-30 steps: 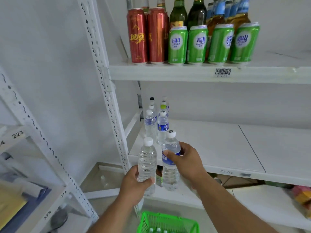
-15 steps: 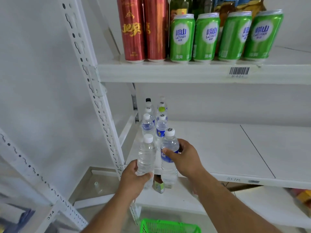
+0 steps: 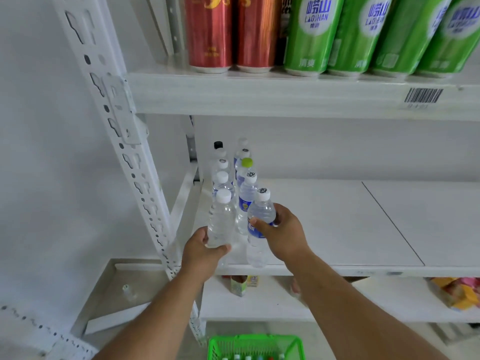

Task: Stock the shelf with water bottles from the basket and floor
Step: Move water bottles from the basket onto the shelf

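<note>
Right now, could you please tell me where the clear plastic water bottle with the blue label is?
In the head view, the right hand grips the blue-labelled clear plastic bottle at the front of the middle white shelf, beside the label-free clear bottle in the left hand.

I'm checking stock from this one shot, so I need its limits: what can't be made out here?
- Green basket, head view: cut off by the bottom edge; contents barely show.
- Cans on the upper shelf: tops cropped by the top edge.
- Rear bottles: hidden behind the front ones, so no count.
- Barcode label: digits blurred.
- Lower shelf items: partly hidden by the shelf board and arms.
</note>
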Demonstrator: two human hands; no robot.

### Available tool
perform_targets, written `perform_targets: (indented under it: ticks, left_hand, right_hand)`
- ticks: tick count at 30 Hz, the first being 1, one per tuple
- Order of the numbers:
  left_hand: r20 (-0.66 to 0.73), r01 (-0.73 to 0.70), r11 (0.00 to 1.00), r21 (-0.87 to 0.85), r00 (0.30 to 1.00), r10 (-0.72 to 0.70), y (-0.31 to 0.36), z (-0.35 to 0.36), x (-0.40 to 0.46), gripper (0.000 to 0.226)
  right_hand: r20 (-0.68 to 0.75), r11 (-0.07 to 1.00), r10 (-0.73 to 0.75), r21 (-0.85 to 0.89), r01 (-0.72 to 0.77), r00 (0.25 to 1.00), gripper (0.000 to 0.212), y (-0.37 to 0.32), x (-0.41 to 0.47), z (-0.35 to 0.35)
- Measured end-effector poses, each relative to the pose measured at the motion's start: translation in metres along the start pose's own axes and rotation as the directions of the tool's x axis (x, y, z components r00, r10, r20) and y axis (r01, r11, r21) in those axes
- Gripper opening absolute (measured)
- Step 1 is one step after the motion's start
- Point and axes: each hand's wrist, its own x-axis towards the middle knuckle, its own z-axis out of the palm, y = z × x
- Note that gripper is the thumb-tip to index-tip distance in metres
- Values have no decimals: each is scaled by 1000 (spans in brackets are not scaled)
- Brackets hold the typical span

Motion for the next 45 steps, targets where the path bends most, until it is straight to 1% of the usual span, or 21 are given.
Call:
perform_targets:
  ticks: [3,8,13,17,24,32,39,45]
  left_hand:
    - [-10,29,999,24,1000,-29,-5,6,15,49]
    - [12,36,999,16,999,-36,-8,11,28,45]
    - [43,37,999,-20,998,-36,-8,12,36,41]
    - [50,34,998,-47,998,-32,-9,12,43,45]
    - [82,30,999,-26,996,-28,-8,16,50,53]
    - [109,16,1000,-26,994,-13,-10,19,54,50]
    - [133,-2,1000,31,991,-2,-9,20,58,52]
    - [116,19,995,95,993,-30,-14,22,59,62]
  right_hand:
    - [13,1000,17,-17,-16,1000,29,5,10,6]
    - [25,1000,21,-11,-21,999,26,9,19,16]
    - [22,1000,28,1,-28,999,31,12,24,26]
    - [18,999,38,19,-39,999,30,14,29,30]
    - [10,1000,23,-4,-23,1000,29,17,34,31]
    - [40,1000,-7,-13,8,999,35,17,32,30]
    - [55,999,-25,-29,26,998,39,14,30,26]
    - [79,999,-5,-33,8,997,47,17,28,24]
